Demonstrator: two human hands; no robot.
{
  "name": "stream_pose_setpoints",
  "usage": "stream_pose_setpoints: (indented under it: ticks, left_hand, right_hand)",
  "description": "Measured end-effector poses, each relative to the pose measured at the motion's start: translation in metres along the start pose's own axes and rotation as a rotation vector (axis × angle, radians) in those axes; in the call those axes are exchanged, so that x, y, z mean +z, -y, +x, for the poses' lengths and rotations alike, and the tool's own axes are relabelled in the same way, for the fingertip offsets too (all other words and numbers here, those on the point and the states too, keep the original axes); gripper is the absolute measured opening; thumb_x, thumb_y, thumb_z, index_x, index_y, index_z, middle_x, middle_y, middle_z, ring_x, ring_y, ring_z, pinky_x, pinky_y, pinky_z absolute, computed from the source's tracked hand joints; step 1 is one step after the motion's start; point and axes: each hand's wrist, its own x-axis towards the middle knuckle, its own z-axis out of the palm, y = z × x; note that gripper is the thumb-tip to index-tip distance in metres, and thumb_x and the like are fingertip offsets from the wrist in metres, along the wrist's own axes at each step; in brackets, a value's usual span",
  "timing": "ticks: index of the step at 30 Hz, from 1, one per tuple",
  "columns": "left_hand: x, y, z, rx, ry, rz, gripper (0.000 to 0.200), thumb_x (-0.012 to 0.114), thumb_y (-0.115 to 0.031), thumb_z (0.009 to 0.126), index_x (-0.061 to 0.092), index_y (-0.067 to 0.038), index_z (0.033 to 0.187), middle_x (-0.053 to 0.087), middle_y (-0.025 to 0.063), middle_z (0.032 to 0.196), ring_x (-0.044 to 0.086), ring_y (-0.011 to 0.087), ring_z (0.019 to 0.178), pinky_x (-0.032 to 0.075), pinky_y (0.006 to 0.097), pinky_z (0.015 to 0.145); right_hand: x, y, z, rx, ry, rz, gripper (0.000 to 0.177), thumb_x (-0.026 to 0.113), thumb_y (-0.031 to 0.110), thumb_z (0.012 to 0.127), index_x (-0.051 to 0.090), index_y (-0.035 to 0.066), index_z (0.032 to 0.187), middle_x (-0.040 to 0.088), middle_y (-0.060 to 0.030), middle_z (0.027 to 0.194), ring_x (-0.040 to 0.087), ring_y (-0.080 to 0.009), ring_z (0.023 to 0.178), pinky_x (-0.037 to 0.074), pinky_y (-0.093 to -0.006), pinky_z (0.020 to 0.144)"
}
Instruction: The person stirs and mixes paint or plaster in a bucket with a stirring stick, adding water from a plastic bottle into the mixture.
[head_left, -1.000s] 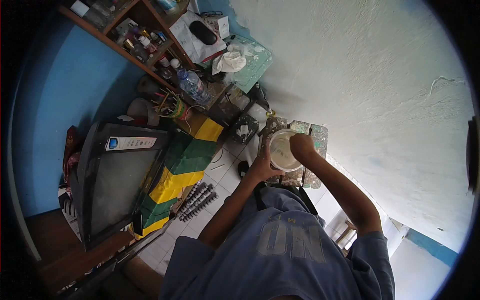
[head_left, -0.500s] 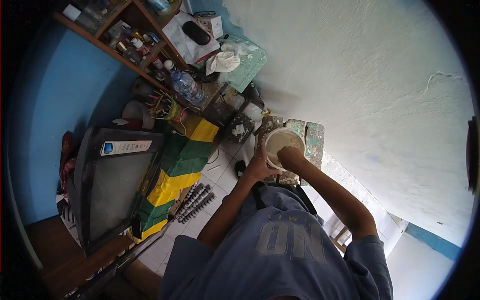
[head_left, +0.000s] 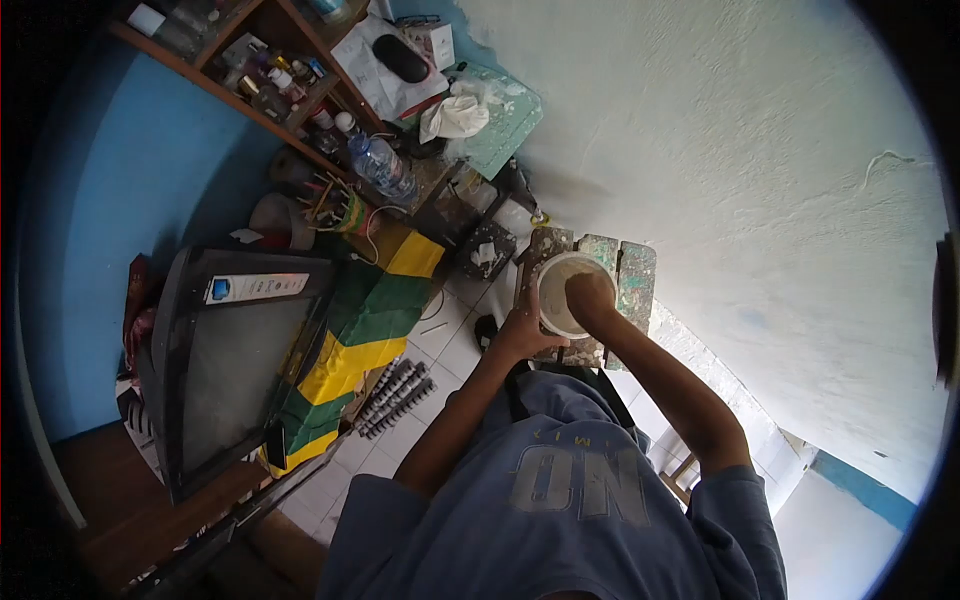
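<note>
Bucket (head_left: 556, 298) sits on the paint-splattered slatted surface (head_left: 636, 285), right up against the white wall (head_left: 760, 170), and you've got both hands on or in it. Your left hand (head_left: 520, 332) is clamped on the near-left rim, thumb up along the edge, so that one's plainly grasping the bucket. Your right hand (head_left: 590, 294) is dipped down inside from the top, over the pale stuff in there. The fingers are buried, so I honestly can't tell if it's clenched or loose. The bucket looks upright, and it covers most of the left slats. Tiled floor (head_left: 448, 342) shows just below and left of the surface. Further left there's a yellow and green cloth (head_left: 378, 318) draped over something, with a dark TV (head_left: 235, 360) just beside it. Up past that, a bottle (head_left: 386, 168) lies tilted near the edge of a cluttered wooden shelf (head_left: 262, 98), well apart from the bucket. Your blue shirt fills the bottom of the view, both arms reaching up from it to the bucket.
</note>
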Motion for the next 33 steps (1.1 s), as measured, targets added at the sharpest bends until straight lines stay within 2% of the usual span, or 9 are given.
stream_pose_setpoints:
  ticks: [3, 7, 10, 13, 14, 17, 22, 28, 33]
  left_hand:
    - [-0.004, -0.003, 0.002, -0.029, 0.02, 0.026, 0.137, 0.088, -0.041, 0.055, -0.006, -0.002, 0.146, 0.013, 0.0274, 0.15, 0.02, 0.0411, 0.139, 0.025, 0.0447, 0.112]
    - [-0.005, -0.004, 0.003, -0.018, 0.018, 0.026, 0.138, 0.088, -0.042, 0.054, -0.006, 0.001, 0.145, 0.01, 0.0291, 0.15, 0.018, 0.0417, 0.139, 0.026, 0.0434, 0.112]
    - [-0.007, -0.008, 0.005, -0.044, 0.032, 0.046, 0.14, 0.088, -0.042, 0.053, -0.007, 0.003, 0.145, 0.007, 0.0295, 0.151, 0.017, 0.042, 0.14, 0.027, 0.0431, 0.112]
    - [-0.004, -0.009, 0.001, -0.038, 0.028, 0.058, 0.14, 0.088, -0.043, 0.053, -0.008, 0.001, 0.145, 0.011, 0.0289, 0.15, 0.02, 0.0415, 0.139, 0.027, 0.0439, 0.112]
    - [-0.003, -0.007, 0.002, -0.028, 0.024, 0.056, 0.14, 0.088, -0.044, 0.054, -0.009, 0.0, 0.145, 0.013, 0.0286, 0.149, 0.021, 0.0413, 0.138, 0.026, 0.0443, 0.112]
    - [-0.005, -0.01, 0.002, 0.017, -0.005, 0.066, 0.14, 0.088, -0.044, 0.053, -0.009, -0.001, 0.145, 0.015, 0.0284, 0.149, 0.022, 0.0415, 0.138, 0.027, 0.0443, 0.111]
    - [-0.006, -0.007, 0.003, -0.005, 0.005, 0.028, 0.139, 0.088, -0.043, 0.053, -0.008, -0.002, 0.146, 0.015, 0.027, 0.149, 0.022, 0.0405, 0.138, 0.027, 0.0442, 0.111]
    - [-0.004, -0.006, 0.003, 0.02, -0.03, 0.036, 0.137, 0.088, -0.041, 0.053, -0.004, -0.003, 0.146, 0.014, 0.0264, 0.149, 0.022, 0.0402, 0.138, 0.027, 0.0443, 0.112]
    - [-0.004, -0.008, 0.005, -0.021, -0.004, -0.017, 0.138, 0.089, -0.039, 0.052, -0.005, -0.002, 0.146, 0.015, 0.0269, 0.148, 0.022, 0.0402, 0.138, 0.026, 0.0447, 0.112]
  right_hand:
    - [0.004, 0.0, 0.014, -0.054, -0.004, 0.061, 0.013, 0.06, 0.011, 0.075, 0.072, 0.005, 0.076, 0.069, -0.0148, 0.079, 0.069, -0.0264, 0.074, 0.055, -0.0367, 0.064]
    - [-0.001, -0.004, 0.0, -0.157, 0.008, 0.189, 0.012, 0.06, 0.01, 0.075, 0.068, 0.001, 0.075, 0.066, -0.0207, 0.074, 0.067, -0.0351, 0.072, 0.053, -0.0432, 0.063]
    - [0.012, -0.004, -0.015, -0.2, 0.053, 0.213, 0.014, 0.064, 0.014, 0.077, 0.068, 0.001, 0.077, 0.066, -0.0213, 0.076, 0.066, -0.0362, 0.075, 0.053, -0.0434, 0.064]
    - [0.004, -0.012, -0.027, -0.208, 0.105, 0.238, 0.018, 0.067, 0.018, 0.078, 0.068, 0.0, 0.077, 0.066, -0.0209, 0.076, 0.066, -0.0359, 0.076, 0.053, -0.0435, 0.065]
    - [-0.004, -0.016, -0.033, -0.211, 0.06, 0.249, 0.013, 0.065, 0.014, 0.077, 0.069, 0.002, 0.077, 0.066, -0.0199, 0.076, 0.067, -0.0348, 0.076, 0.053, -0.0433, 0.067]
    - [-0.036, -0.017, -0.038, -0.061, 0.062, 0.125, 0.013, 0.059, 0.011, 0.076, 0.071, 0.005, 0.076, 0.068, -0.0162, 0.081, 0.068, -0.0305, 0.077, 0.056, -0.0395, 0.066]
    - [-0.021, -0.021, -0.012, 0.06, 0.079, 0.067, 0.015, 0.058, 0.013, 0.078, 0.071, 0.005, 0.077, 0.069, -0.0159, 0.083, 0.069, -0.0282, 0.076, 0.057, -0.0371, 0.064]
    - [0.015, -0.015, 0.016, -0.078, -0.082, 0.082, 0.015, 0.059, 0.013, 0.077, 0.071, 0.005, 0.077, 0.068, -0.0169, 0.079, 0.069, -0.0287, 0.074, 0.055, -0.0389, 0.061]
    - [0.004, 0.0, 0.0, -0.147, -0.022, 0.149, 0.015, 0.056, 0.011, 0.078, 0.067, 0.002, 0.074, 0.066, -0.0188, 0.076, 0.067, -0.0331, 0.072, 0.052, -0.0432, 0.064]
